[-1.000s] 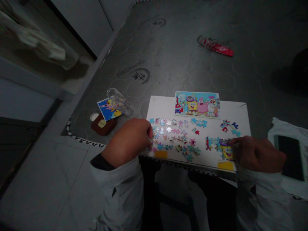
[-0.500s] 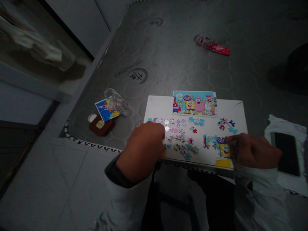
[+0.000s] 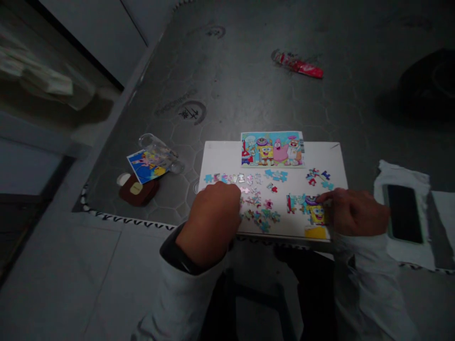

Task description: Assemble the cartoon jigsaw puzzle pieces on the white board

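Observation:
My left hand (image 3: 216, 220), with a dark band at the wrist, is closed over the left part of a white board (image 3: 220, 156). Its fingertips point down out of sight, so anything in them is hidden. Loose jigsaw pieces (image 3: 261, 220) lie in rows beside and beyond it. My right hand (image 3: 360, 212) rests at the board's right side, index finger stretched out onto a joined puzzle section (image 3: 316, 213) with a yellow cartoon face; the other fingers are curled. A yellow piece (image 3: 315, 232) lies just below that section. The picture card (image 3: 272, 150) lies at the board's far edge.
Left of the board are a brown case (image 3: 138, 190), a blue picture card (image 3: 142, 168) and a clear plastic container (image 3: 161, 151). A phone (image 3: 404, 213) lies on white tissue (image 3: 384, 173) at right. Farther back is a red wrapper (image 3: 298, 65).
The whole view has shifted, so the board appears farther left. Relative to the board, my left hand has moved slightly right. My right index finger remains on the joined section.

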{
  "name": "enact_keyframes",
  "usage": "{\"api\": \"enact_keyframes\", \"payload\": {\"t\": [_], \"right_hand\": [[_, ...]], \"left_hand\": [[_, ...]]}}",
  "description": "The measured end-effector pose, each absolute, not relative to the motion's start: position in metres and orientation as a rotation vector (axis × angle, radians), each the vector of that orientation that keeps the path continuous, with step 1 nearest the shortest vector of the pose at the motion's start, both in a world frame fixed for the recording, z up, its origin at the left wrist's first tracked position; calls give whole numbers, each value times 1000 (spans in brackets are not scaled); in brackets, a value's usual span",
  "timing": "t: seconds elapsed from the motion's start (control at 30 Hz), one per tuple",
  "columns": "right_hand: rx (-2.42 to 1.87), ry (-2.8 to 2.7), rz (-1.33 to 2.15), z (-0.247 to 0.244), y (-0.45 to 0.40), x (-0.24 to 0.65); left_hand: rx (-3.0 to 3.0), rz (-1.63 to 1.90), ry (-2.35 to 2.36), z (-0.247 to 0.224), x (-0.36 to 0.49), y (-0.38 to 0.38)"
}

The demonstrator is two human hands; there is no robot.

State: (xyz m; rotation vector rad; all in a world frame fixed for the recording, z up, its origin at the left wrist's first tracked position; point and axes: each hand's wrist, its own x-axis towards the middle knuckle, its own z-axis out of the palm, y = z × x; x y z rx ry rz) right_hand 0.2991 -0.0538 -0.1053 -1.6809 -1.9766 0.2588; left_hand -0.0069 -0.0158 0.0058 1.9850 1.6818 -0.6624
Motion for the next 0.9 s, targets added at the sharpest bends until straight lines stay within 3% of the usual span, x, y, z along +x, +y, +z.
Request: {"api": "enact_keyframes", "payload": {"t": [0.3, 0.9], "right_hand": [[-1598, -1914, 25, -93, -56, 276], [-1724, -1924, 212, -97, -56, 286]], "left_hand": [[1973, -689, 1688, 4, -4, -16], [2000, -620, 1710, 8, -19, -17]]}}
